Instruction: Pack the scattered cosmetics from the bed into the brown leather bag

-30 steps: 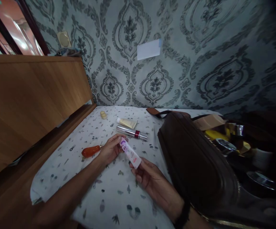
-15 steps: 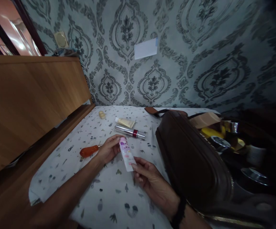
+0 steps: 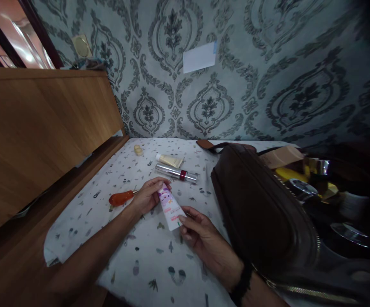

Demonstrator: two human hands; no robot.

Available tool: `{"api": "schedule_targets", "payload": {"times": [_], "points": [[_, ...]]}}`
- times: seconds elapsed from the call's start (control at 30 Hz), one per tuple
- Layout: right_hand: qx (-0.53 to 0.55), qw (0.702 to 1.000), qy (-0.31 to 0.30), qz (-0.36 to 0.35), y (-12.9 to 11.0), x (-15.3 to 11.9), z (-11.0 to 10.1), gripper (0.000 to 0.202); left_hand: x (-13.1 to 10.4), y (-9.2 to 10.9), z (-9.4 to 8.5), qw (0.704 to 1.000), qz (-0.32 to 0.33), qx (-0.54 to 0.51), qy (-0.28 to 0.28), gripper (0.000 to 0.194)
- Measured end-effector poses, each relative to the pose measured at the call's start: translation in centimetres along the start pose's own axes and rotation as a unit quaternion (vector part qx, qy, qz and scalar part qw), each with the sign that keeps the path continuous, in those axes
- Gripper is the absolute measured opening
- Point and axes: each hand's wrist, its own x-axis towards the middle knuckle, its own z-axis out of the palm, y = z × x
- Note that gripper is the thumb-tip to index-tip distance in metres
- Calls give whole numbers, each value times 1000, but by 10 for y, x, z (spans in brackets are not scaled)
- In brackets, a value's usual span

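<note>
Between my two hands is a pink and white squeeze tube (image 3: 171,209) with purple print, held at a slant above the patterned cloth (image 3: 146,264). My left hand (image 3: 149,195) grips its upper, cap end, and the fingers cover the cap. The flat lower end is pinched between the thumb and fingers of my right hand (image 3: 200,234). Just beyond them lie a silver cylinder with a red band (image 3: 176,172) and a small cream-coloured tube (image 3: 169,160). An orange handle (image 3: 121,198) lies beside my left hand, its metal end partly hidden by that hand.
On the right stands an open dark brown leather bag (image 3: 258,213) holding cosmetics, among them a yellow item (image 3: 290,174). Small beige pieces (image 3: 138,149) lie at the back left. A wooden panel (image 3: 50,128) borders the left side; a patterned wall (image 3: 159,85) rises behind.
The tube has turned slightly in my hands, so more of its printed front and broad flat end faces me. The whole view has shifted a little.
</note>
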Motion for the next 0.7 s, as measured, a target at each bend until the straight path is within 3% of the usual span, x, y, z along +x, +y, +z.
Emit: {"api": "schedule_targets", "payload": {"times": [0.5,0.7], "points": [[-5,1000,-5,-9,2,-1,-3,52,0,1,1,1000,13,-4,9,44],[5,999,-40,9,4,-2,-2,47,-4,3,2,1000,26,-1,18,41]]}}
